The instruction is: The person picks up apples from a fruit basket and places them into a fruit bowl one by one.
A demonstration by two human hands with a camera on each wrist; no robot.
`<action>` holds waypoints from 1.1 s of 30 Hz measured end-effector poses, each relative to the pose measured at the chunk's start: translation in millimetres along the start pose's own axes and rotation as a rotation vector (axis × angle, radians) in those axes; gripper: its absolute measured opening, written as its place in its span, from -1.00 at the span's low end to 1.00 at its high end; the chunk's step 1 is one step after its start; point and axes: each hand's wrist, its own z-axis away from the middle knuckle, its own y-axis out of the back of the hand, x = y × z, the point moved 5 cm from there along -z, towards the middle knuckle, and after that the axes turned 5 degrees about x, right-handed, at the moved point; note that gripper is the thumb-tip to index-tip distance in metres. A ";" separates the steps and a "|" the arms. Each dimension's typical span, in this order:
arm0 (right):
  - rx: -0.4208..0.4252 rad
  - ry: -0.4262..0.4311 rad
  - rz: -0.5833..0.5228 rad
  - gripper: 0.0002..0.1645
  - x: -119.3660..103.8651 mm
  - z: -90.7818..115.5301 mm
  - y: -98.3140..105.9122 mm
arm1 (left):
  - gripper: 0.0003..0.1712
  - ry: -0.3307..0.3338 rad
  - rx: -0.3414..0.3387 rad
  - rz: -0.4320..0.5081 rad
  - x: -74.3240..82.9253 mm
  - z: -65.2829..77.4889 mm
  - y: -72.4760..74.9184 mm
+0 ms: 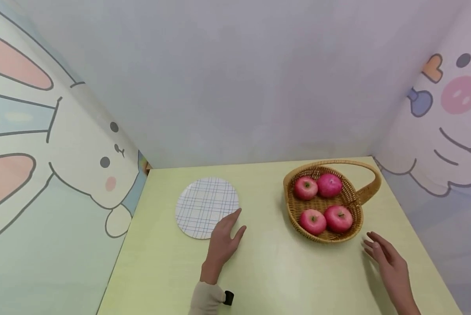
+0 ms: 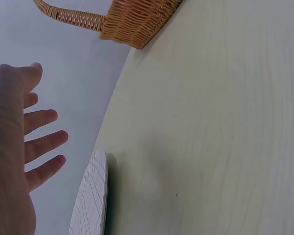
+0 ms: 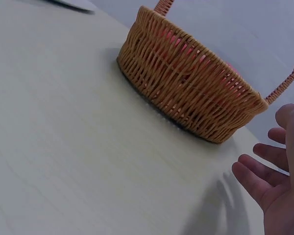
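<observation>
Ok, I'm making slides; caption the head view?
Left hand by a checked plate, right hand near a wicker basket holding apples.

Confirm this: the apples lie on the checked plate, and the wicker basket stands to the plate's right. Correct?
Not quite: the apples lie in the wicker basket, not on the checked plate, as the head view shows. The wicker basket does stand to the plate's right.

Seemingly a screened booth: cartoon-printed side panels (image 1: 83, 162) and a plain backdrop (image 1: 239, 87) surround a pale table (image 1: 282, 275).
</observation>
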 end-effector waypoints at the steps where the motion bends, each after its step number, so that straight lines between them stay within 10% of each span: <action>1: -0.009 -0.001 -0.015 -0.46 0.4 -3.0 -2.2 | -0.33 -0.009 -0.006 0.006 3.4 -2.7 -2.6; 33: 0.014 -0.203 -0.234 -0.19 8.1 -28.2 -35.4 | -0.30 -0.245 -0.197 0.198 98.7 -58.2 -83.2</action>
